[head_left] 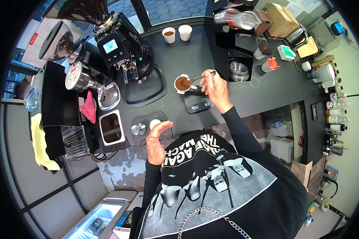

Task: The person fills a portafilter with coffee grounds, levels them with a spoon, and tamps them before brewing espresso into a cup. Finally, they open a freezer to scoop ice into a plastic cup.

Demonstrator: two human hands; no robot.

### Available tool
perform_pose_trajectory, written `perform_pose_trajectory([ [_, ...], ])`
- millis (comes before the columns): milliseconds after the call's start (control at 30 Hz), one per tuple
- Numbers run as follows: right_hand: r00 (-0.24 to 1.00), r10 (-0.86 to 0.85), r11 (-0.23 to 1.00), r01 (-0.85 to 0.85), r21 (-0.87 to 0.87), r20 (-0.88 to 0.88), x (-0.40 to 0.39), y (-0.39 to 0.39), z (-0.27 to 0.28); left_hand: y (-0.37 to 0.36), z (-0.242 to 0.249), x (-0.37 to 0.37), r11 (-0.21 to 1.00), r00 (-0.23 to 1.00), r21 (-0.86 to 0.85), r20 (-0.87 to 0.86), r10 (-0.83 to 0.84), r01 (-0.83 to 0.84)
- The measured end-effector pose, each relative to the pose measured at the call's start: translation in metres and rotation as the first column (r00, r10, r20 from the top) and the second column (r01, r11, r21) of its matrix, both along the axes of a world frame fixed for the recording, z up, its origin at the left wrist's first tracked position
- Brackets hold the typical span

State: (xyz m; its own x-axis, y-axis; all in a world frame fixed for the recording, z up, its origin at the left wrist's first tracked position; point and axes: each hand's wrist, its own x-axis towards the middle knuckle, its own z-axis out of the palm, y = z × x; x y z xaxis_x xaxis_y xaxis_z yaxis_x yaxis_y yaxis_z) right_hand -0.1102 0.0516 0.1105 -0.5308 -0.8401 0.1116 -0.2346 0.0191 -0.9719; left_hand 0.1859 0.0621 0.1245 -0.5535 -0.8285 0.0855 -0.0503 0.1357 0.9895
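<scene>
A portafilter [182, 92] filled with brown coffee grounds [183, 83] rests on a black digital scale [192, 108], whose display is lit. My right hand [214, 88] is above the scale, its fingers pinched around a thin spoon [197, 78] that reaches the edge of the grounds. The portafilter's handle runs under this hand, partly hidden. My left hand [157, 143] is raised at the counter's front edge with fingers stretched out, holding nothing. Just beyond it are a metal tamper [139, 129] and a round white-topped piece [155, 123] on a dark mat [141, 118].
A coffee grinder [115, 48] with a lit screen stands at the left, above a black tray [144, 100]. Two paper cups [168, 36] [185, 32] are at the back. A red-filled cup [271, 65] and stacked clear lids [239, 71] sit to the right.
</scene>
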Motion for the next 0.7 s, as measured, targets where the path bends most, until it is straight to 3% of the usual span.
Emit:
perform_pose_trajectory([
  [200, 1.000, -0.010, 1.000, 0.010, -0.002, -0.011, -0.0042, 0.0012, 0.0022, 0.0008, -0.0003, 0.0008, 1.000, 1.000, -0.014, -0.012, 0.024, -0.024],
  [267, 0.995, 0.006, 0.999, -0.001, 0.045, -0.101, -0.0058, 0.0013, 0.0027, 0.0006, 0.0001, 0.0014, 0.999, 0.999, -0.019, -0.017, 0.042, -0.043],
  [500, 0.995, 0.070, 0.997, -0.068, 0.034, -0.066, 0.0008, -0.0058, -0.0059, -0.0007, 0.0001, 0.0022, 0.999, 0.999, -0.015, -0.005, 0.035, -0.035],
  [700, 1.000, 0.017, 0.999, -0.017, 0.035, -0.003, -0.0052, -0.0057, -0.0045, -0.0017, -0.0015, 0.0053, 1.000, 1.000, -0.007, 0.028, -0.001, 0.001],
])
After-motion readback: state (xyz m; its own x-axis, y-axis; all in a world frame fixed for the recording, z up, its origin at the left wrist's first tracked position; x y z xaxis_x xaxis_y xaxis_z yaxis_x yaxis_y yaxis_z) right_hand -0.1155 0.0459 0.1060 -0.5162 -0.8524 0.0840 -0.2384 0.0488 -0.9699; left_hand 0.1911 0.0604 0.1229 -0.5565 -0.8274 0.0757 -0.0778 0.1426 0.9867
